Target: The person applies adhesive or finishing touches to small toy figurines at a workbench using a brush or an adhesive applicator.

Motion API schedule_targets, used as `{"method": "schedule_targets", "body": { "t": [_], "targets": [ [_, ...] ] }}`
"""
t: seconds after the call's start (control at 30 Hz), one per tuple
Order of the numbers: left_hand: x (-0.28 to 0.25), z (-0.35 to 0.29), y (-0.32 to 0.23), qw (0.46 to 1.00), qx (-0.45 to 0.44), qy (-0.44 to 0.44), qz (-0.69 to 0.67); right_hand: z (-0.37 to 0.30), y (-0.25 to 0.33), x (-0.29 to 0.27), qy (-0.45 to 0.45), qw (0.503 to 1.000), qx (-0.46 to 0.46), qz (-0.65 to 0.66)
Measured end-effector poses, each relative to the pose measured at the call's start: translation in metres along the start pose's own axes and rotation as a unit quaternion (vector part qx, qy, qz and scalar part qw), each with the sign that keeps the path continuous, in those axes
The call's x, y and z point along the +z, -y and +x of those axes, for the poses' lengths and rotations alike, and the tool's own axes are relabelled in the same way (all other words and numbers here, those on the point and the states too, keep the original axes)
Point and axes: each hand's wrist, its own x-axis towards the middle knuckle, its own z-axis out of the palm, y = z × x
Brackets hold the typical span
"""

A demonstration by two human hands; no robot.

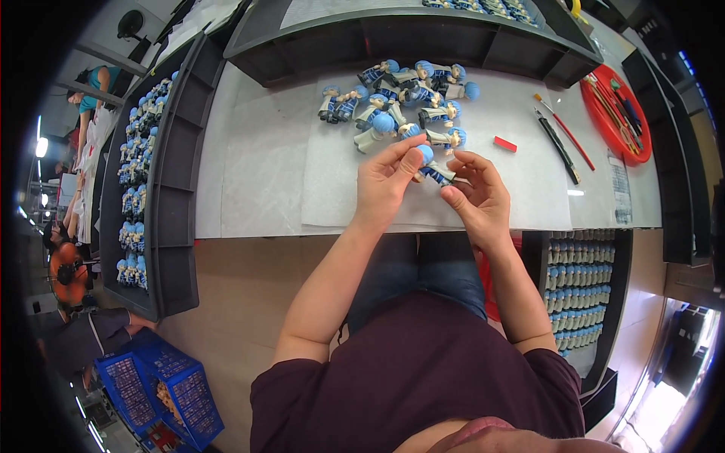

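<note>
Between the thumb and fingers of my left hand (387, 181) is a small figurine (435, 174) with a light blue cap and a blue and white body. It is tilted, its head by my left thumb and its feet toward my right hand (482, 198). My right thumb and curled fingers are apart, close around the feet end; whether they touch it is hard to tell. Just beyond my hands, a loose pile of similar figurines (381, 106) lies on a white sheet (332, 192) on the table. A small red block (505, 144) is to the right of the pile.
Black trays stand at the back (408, 39) and left (170, 181); the left one holds figurines. A black pen-like tool (557, 147), a thin red brush (570, 136) and a red tool basket (643, 155) are at right. Rows of figurines (578, 287) fill a tray below the table's right edge.
</note>
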Motion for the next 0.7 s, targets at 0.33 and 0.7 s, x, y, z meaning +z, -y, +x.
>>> {"method": "schedule_targets", "body": {
  "t": [0.33, 0.7],
  "targets": [
    [-0.0004, -0.0006, 0.0014, 0.999, 0.03, 0.0, 0.023, 0.0016, -0.005, -0.0007, -0.025, 0.999, -0.025, -0.013],
    [-0.001, -0.0007, -0.0004, 1.0, 0.022, 0.01, 0.008, 0.0024, -0.0051, 0.0005, -0.026, 0.999, -0.019, -0.033]
  ]
}}
